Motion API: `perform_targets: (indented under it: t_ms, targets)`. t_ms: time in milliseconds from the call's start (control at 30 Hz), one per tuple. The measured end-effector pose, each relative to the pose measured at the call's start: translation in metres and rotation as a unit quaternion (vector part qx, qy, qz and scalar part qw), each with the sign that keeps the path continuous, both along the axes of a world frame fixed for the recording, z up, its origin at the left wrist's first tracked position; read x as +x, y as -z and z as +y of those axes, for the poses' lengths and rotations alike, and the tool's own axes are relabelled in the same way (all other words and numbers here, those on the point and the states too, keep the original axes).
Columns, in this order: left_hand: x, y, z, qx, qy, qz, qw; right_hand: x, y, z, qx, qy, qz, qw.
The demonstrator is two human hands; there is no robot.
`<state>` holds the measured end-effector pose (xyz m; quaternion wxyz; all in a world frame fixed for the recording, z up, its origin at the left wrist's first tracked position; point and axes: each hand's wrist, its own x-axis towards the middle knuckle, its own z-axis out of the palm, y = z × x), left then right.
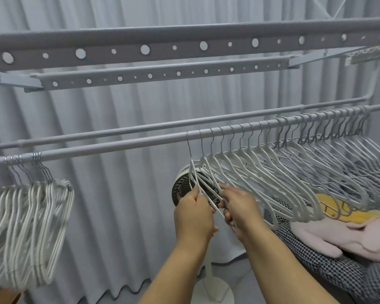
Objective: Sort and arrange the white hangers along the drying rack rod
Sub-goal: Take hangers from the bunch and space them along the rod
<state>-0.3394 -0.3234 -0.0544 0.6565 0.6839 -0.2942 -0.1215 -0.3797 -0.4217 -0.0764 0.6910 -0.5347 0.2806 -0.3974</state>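
A long grey rod (119, 143) of the drying rack runs left to right and rises to the right. A spread row of white hangers (272, 172) hangs from its right half, hooks evenly spaced. A tight bunch of white hangers (29, 224) hangs at the far left. My left hand (194, 213) grips the lower arm of the leftmost hanger (192, 172) of the right row. My right hand (237, 210) pinches the lower ends of the neighbouring hangers just beside it. Both hands sit below the rod, near its middle.
A second thinner rod (140, 127) runs just behind the first. Perforated grey bars (140, 50) cross overhead. A small white standing fan (184, 185) is behind my hands. A patterned surface (316, 260) with pink and yellow cloth lies at the right. Grey curtains fill the back.
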Motion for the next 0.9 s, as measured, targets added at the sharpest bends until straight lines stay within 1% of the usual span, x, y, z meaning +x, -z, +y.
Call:
perform_targets:
  t_ms: [367,767,900]
  targets:
    - [0.000,0.009,-0.015,0.001,-0.012,0.002,1.000,-0.005,0.002,-0.007,-0.010,-0.006,0.012,1.000]
    - [0.001,0.008,-0.014,0.025,-0.006,-0.023,0.999,-0.007,-0.001,-0.005,-0.016,-0.013,0.032,0.999]
    - [0.004,0.011,-0.012,0.039,-0.008,-0.026,0.999,-0.006,0.001,-0.003,-0.033,-0.009,0.057,0.998]
